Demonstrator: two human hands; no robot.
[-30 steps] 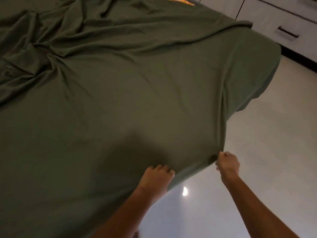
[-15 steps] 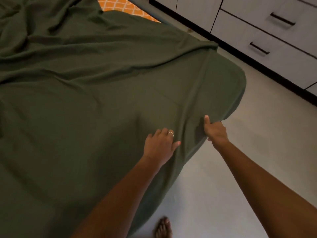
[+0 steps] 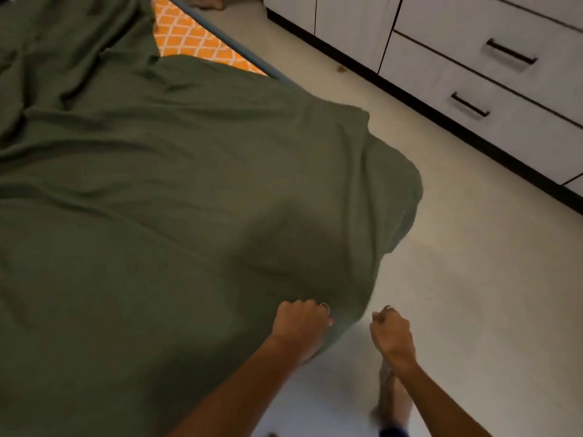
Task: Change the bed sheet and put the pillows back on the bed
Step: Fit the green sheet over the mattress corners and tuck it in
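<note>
A dark green bed sheet (image 3: 176,197) lies rumpled over the bed, and its corner hangs off the bed's right end. At the top an orange patterned mattress (image 3: 189,39) is left uncovered. My left hand (image 3: 301,323) grips the sheet close to its near edge, fingers curled into the cloth. My right hand (image 3: 391,332) hovers over the floor just right of that edge, fingers curled, with nothing visible in it. No pillows are in view.
White drawers with dark handles (image 3: 489,74) line the right wall above a black plinth. Pale floor (image 3: 457,279) runs between them and the bed. My bare foot (image 3: 391,402) stands below my right hand. Someone's feet (image 3: 205,1) show at the top edge.
Both hands have drawn back toward me along the sheet's edge. My right hand has come off the sheet and now hangs over the floor. More orange mattress shows at the top.
</note>
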